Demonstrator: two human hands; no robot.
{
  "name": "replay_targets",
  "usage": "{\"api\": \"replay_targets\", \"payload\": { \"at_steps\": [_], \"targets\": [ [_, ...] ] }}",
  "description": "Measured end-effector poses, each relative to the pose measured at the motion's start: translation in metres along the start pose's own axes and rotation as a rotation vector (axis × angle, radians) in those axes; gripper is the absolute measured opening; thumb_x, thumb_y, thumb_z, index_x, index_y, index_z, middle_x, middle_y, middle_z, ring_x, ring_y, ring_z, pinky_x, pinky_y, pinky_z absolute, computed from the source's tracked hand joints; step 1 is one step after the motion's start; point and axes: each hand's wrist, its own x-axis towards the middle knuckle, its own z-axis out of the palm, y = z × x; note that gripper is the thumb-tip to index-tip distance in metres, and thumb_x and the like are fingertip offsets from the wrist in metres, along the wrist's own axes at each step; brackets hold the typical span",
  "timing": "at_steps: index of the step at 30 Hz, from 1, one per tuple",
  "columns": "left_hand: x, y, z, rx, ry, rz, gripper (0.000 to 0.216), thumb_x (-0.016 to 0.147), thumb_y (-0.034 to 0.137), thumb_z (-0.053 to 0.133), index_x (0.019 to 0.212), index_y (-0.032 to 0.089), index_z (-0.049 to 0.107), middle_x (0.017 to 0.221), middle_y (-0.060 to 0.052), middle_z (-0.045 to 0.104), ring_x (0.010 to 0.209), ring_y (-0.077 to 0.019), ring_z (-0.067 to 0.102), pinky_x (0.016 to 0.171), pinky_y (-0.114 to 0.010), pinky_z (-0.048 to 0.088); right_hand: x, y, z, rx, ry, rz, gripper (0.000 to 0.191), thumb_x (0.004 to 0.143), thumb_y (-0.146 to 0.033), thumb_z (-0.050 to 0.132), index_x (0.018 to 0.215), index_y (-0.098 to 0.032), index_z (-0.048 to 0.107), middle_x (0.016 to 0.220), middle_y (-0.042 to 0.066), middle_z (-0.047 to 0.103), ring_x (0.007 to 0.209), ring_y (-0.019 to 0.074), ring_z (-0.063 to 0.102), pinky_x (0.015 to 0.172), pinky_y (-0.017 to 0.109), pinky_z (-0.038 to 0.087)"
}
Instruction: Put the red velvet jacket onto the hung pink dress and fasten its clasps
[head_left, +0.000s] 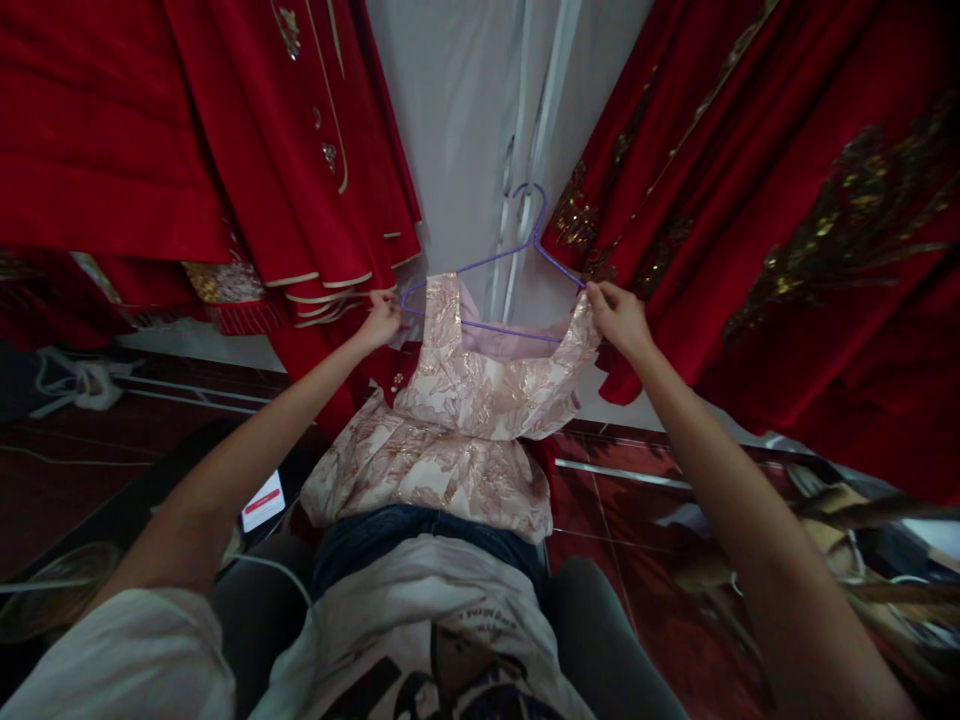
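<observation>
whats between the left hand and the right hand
Between the left hand and right hand, the head view shows the purple hanger and patterned dress.

Both arms (251, 445) extend forward, left hand (381, 320) apparently pinching, right hand (621, 318) pinching.

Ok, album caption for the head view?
Left hand and right hand at the ends of a purple hanger bearing a floral dress, between red garments.
</observation>
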Motion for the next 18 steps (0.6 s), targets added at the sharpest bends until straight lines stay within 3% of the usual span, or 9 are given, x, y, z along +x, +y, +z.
{"api": "replay_targets", "payload": {
  "at_steps": [3, 5, 7, 11, 16, 18],
  "targets": [
    [-0.035, -0.023, -0.016, 0.197, -0.516, 0.238, 0.040, 0.068, 0.021, 0.069, 0.105, 0.018, 0.053, 0.101, -0.008, 0.063, 0.091, -0.0195, 0.062, 0.082, -0.031, 0.050, 0.002, 0.002, 0.003, 0.017, -0.014, 0.005, 0.055, 0.089, -0.067, 0.035, 0.073, -0.020, 0.059, 0.066, 0.003, 0.061, 0.069, 0.0196, 0.058, 0.061, 0.027, 0.038],
    [-0.054, -0.031, -0.023, 0.376, -0.615, 0.402, 0.045, 0.062, 0.024, 0.071, 0.105, 0.019, 0.059, 0.107, -0.009, 0.063, 0.099, -0.0245, 0.061, 0.088, -0.033, 0.049, 0.002, 0.002, 0.004, 0.020, -0.016, 0.009, 0.054, 0.089, -0.066, 0.035, 0.073, -0.020, 0.058, 0.066, 0.003, 0.061, 0.068, 0.0192, 0.058, 0.061, 0.027, 0.038],
    [-0.067, -0.036, -0.026, 0.538, -0.571, 0.469, 0.043, 0.062, 0.025, 0.068, 0.104, 0.020, 0.063, 0.107, -0.010, 0.064, 0.100, -0.0273, 0.061, 0.088, -0.034, 0.048, 0.002, 0.001, 0.004, 0.018, -0.016, 0.015, 0.054, 0.089, -0.066, 0.036, 0.073, -0.020, 0.058, 0.067, 0.003, 0.061, 0.068, 0.0191, 0.057, 0.061, 0.027, 0.038],
    [-0.063, -0.047, -0.023, 0.619, -0.460, 0.424, 0.022, 0.071, 0.024, 0.062, 0.091, 0.023, 0.069, 0.093, -0.009, 0.068, 0.086, -0.0255, 0.064, 0.080, -0.034, 0.048, 0.001, -0.001, 0.003, 0.030, -0.026, 0.022, 0.052, 0.089, -0.065, 0.036, 0.072, -0.021, 0.056, 0.066, 0.003, 0.059, 0.067, 0.0185, 0.056, 0.061, 0.027, 0.038],
    [-0.014, -0.038, -0.010, 0.437, -0.230, 0.351, 0.016, 0.074, 0.031, 0.067, 0.082, 0.017, 0.070, 0.080, -0.006, 0.068, 0.077, -0.0204, 0.059, 0.081, -0.036, 0.047, 0.003, 0.004, 0.007, 0.068, -0.077, 0.014, 0.052, 0.088, -0.066, 0.036, 0.069, -0.021, 0.054, 0.064, 0.001, 0.056, 0.064, 0.0164, 0.052, 0.060, 0.027, 0.038],
    [0.016, -0.019, -0.005, 0.110, -0.115, 0.299, 0.014, 0.069, 0.028, 0.072, 0.074, 0.015, 0.068, 0.069, -0.004, 0.065, 0.077, -0.0193, 0.059, 0.080, -0.034, 0.049, 0.004, 0.007, 0.007, 0.079, -0.092, 0.007, 0.052, 0.087, -0.067, 0.037, 0.070, -0.021, 0.054, 0.065, 0.001, 0.057, 0.065, 0.0166, 0.053, 0.060, 0.027, 0.038]
  ]
}}
